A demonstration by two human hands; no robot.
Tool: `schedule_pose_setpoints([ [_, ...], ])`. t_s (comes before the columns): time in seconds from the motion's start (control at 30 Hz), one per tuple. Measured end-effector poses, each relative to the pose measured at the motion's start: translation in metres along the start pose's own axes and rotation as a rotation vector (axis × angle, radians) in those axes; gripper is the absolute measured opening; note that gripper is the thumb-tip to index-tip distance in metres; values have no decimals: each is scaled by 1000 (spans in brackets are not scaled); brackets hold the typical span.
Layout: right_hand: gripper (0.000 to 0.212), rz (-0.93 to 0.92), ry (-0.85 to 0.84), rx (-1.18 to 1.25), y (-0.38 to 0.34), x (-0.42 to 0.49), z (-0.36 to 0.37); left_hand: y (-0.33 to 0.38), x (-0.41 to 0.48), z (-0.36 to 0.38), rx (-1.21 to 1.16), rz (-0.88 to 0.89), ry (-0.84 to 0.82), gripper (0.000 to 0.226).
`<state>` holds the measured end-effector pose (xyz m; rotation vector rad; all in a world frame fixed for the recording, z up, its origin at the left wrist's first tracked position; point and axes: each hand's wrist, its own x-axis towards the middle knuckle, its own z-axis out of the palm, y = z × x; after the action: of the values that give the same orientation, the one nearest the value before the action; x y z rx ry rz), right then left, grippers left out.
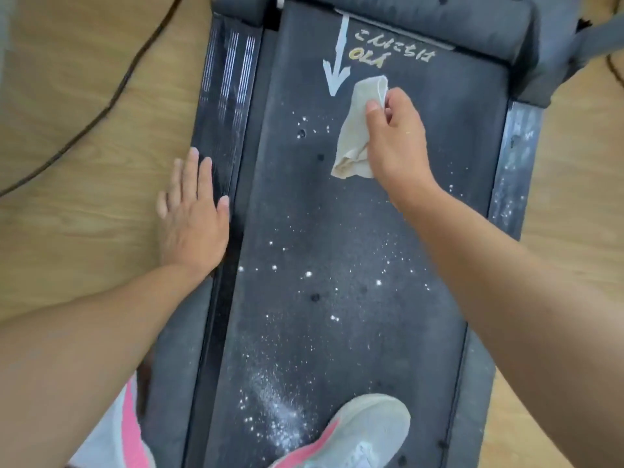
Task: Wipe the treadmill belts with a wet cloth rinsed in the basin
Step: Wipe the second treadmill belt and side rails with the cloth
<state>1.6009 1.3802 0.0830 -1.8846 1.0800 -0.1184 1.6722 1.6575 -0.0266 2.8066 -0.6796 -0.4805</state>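
Plenty left to wipe, going by the white specks (275,408) lying all down the belt (354,238). Doing the wiping step now: pinching the cloth (353,136) between the thumb and fingers (373,108) of the right hand (398,146), high on the belt, just beside the white arrow (336,65). Leaning on the left hand (192,221), fingers straight and flat, half on the side rail (223,96), half on the floor (84,113), holding nothing. Holding the cloth long-ways along the belt, with the top end toward the front cover (439,21) and the bunched end toward the shoe (366,427). Next, probably pressing flatter and dragging down through the specks.
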Motion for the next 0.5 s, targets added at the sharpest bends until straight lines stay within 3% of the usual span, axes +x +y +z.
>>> schedule_pose_setpoints([
  [0.2, 18, -455, 200, -343, -26, 108, 13, -17, 14, 20, -26, 73, 58, 74],
  [0.37, 15, -600, 84, -785, 21, 112, 79, -17, 14, 18, -11, 124, 76, 74],
  [0.5, 2, -698, 71, -871, 49, 99, 100, -17, 17, 21, 11, 119, 56, 75],
])
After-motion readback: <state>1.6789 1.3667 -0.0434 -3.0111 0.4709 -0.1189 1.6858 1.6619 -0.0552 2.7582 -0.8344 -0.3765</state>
